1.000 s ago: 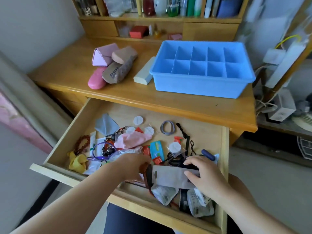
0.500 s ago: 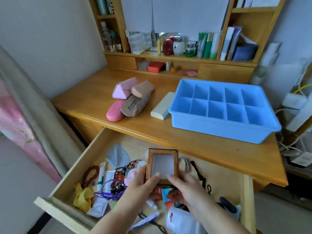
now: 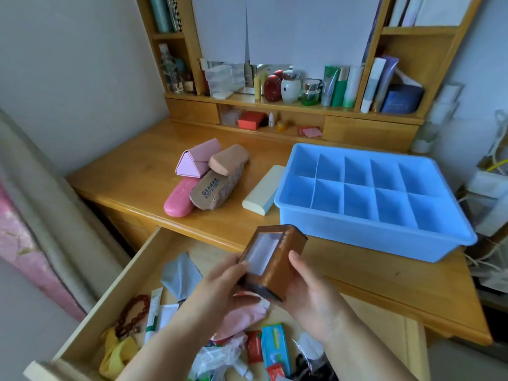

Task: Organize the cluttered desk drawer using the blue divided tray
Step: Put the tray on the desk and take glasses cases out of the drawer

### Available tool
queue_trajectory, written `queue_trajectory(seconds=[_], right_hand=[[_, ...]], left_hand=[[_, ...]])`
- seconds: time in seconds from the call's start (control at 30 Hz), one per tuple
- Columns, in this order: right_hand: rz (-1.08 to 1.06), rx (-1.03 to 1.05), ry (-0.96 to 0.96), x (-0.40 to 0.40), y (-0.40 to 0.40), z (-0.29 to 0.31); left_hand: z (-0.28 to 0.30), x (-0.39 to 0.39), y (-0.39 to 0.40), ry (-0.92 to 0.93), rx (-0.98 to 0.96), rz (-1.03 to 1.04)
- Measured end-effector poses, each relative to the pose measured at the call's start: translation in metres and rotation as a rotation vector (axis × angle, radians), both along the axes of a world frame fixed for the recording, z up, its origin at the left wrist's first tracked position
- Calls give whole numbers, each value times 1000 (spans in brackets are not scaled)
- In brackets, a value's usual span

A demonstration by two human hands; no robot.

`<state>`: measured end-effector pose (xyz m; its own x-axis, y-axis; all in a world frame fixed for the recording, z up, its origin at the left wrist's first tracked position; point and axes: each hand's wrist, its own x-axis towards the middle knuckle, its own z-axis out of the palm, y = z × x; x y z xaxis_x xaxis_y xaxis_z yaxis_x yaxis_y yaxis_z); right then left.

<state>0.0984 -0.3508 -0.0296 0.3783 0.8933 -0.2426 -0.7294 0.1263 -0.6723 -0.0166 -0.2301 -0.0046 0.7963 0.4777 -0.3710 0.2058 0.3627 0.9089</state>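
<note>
Both hands hold a small brown box with a clear window (image 3: 272,257) above the open drawer (image 3: 129,273). My left hand (image 3: 217,287) grips its left side and my right hand (image 3: 308,295) grips its right side and bottom. The box is tilted, its top leaning toward the blue divided tray (image 3: 453,229), which sits on the desk to the right with bare compartments. In the drawer below lie a pink cloth (image 3: 244,314), a grey cloth (image 3: 180,276), brown beads (image 3: 132,314), a yellow item (image 3: 115,350) and several small packets (image 3: 272,345).
On the wooden desk (image 3: 137,182) lie a pink case (image 3: 178,202), a brown case (image 3: 214,188), a pink triangular case (image 3: 198,158) and a cream bar-shaped box (image 3: 264,191) beside the tray. Shelves behind hold bottles and boxes. Cables hang at the right.
The brown box came out of the drawer, rose and moved right toward the tray, tilting over. The camera view lifted from the drawer toward the desk and shelves.
</note>
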Motion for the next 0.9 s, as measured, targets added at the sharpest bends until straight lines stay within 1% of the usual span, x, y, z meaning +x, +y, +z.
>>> queue_trajectory(seconds=[0.03, 0.07, 0.1, 0.17, 0.2, 0.27, 0.33, 0.37, 0.4, 0.47, 0.5, 0.53, 0.57, 0.67, 0.7, 0.73, 0.8, 0.87, 0.9], right_hand=[[-1, 5, 6, -5, -1, 0], [-3, 0, -24, -10, -2, -2], [-3, -10, -77, -11, -2, -2], [5, -40, -182, -15, -2, 0], [14, -48, -224, -17, -2, 3], [34, -51, -282, -20, -6, 8], [58, -50, -287, -21, -11, 10], [59, -50, -261, -21, -14, 10], [45, -53, -208, -21, -17, 8], [-10, -70, -29, -20, -22, 3], [-29, -71, 38, -21, -24, 1], [-35, -72, 76, -23, -25, 1], [-42, -69, 102, -26, -24, 2], [-89, 2, 208, -32, -17, 3], [-112, 30, 234, -32, -13, 3], [-126, 47, 233, -33, -9, 4], [-120, 48, 155, -36, -1, 7], [-128, 8, 43, -37, 6, 7], [-148, -27, -10, -38, 10, 7]], left_hand=[[-2, -6, -2, 72, 222, -2], [-1, -10, -4, 99, 370, -15], [-1, -11, -6, 66, 429, -63], [1, -15, -9, -3, 440, -199], [3, -18, -10, -3, 458, -234], [3, -23, -9, -21, 448, -259], [7, -29, -5, -16, 445, -275], [8, -33, -1, -15, 382, -281], [7, -36, 4, -6, 239, -283], [7, -43, 13, -7, -147, -250], [9, -48, 15, -8, -229, -213], [10, -51, 16, 4, -210, -170], [12, -52, 15, 17, -130, -102], [12, -52, 0, 49, 239, 148], [10, -52, -6, 78, 320, 218], [8, -52, -12, 109, 351, 258], [5, -50, -26, 126, 286, 276], [3, -47, -35, 39, 203, 293], [2, -45, -36, -10, 195, 315]])
